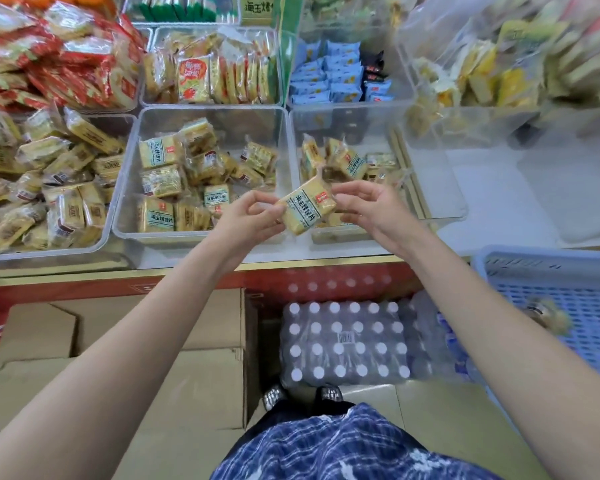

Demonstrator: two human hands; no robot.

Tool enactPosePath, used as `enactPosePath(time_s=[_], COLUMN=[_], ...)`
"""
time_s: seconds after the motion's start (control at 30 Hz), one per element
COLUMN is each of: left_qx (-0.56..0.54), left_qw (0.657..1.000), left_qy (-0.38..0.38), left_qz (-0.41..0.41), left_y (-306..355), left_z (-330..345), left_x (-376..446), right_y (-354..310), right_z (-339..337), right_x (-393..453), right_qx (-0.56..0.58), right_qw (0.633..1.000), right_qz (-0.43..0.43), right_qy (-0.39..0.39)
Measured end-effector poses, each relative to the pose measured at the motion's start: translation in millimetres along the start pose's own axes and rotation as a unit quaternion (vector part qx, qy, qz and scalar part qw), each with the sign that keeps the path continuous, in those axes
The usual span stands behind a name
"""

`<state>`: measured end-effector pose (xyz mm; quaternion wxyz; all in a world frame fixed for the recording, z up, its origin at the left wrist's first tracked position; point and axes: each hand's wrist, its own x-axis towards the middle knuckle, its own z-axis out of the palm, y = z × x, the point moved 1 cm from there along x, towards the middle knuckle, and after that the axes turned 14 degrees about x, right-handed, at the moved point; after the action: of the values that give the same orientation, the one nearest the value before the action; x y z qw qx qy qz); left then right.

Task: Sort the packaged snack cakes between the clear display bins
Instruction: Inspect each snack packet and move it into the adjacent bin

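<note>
A yellow packaged snack cake point(305, 210) with a pale blue label hangs tilted between my two hands, above the gap between two clear bins. My left hand point(250, 220) pinches its lower left end. My right hand point(368, 202) pinches its upper right end. The middle clear bin point(132, 168) holds several like packets lying loose. The right clear bin point(440, 188) holds several packets bunched at its left side, partly hidden behind the held cake and my right hand.
A fuller clear bin point(49, 188) of yellow packets stands at left. Behind are bins of red packets point(59, 60), orange-labelled packets point(208, 74) and blue packets point(333, 74). A blue plastic basket point(568, 292) sits at right. Cardboard boxes point(153, 341) and a bottle pack point(343, 344) lie below the counter.
</note>
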<state>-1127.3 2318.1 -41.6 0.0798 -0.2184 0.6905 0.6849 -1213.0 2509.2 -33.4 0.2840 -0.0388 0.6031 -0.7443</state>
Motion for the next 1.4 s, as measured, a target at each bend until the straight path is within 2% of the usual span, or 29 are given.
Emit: enactPosePath(time_s=[0.2,0.4,0.53,0.6,0.7,0.77,0.87,0.97,1.07,1.13,1.2,1.33,1.4], left_qx=[-0.152,-0.159,-0.164,-0.170,-0.162,-0.114,-0.043,-0.018,0.121,0.262,0.369,0.472,0.515], left_qw=[0.987,0.986,0.984,0.982,0.982,0.987,0.992,0.995,0.988,0.955,0.910,0.849,0.821], left_qy=[-0.039,-0.010,0.021,0.022,0.014,0.017,0.028,0.034,0.068,0.134,0.191,0.233,0.242], left_qz=[-0.024,-0.043,-0.073,-0.081,-0.098,-0.111,-0.111,-0.091,-0.060,-0.031,0.004,0.045,0.047], left_y=[-6,-2,-4,-4,-2,-1,-1,-4,-9,-14,-18,-31,-38], left_z=[-2,-6,-9,-11,-9,-7,-6,-8,-13,-22,-30,-51,-63], left_x=[-9,-13,-10,-8,-7,-7,-5,-3,2,6,7,13,22], right_y=[2,3,0,-2,-3,-3,-1,4,8,8,10,16,15], right_z=[4,9,8,9,12,12,15,17,12,2,-9,-16,-8], right_x=[-4,-3,-4,-5,-3,0,3,6,17,30,46,65,65], right_qx=[0.016,-0.065,-0.049,-0.115,-0.210,-0.186,-0.074,-0.056,-0.041,-0.028,-0.024,-0.089,-0.145], right_qw=[0.999,0.996,0.997,0.990,0.971,0.976,0.995,0.997,0.992,0.976,0.960,0.953,0.951], right_qz=[0.005,-0.030,-0.051,-0.068,-0.115,-0.114,-0.068,-0.053,-0.053,-0.048,-0.034,0.005,-0.016], right_qy=[0.036,0.048,-0.005,-0.040,-0.027,-0.009,-0.004,0.021,0.111,0.212,0.275,0.289,0.272])
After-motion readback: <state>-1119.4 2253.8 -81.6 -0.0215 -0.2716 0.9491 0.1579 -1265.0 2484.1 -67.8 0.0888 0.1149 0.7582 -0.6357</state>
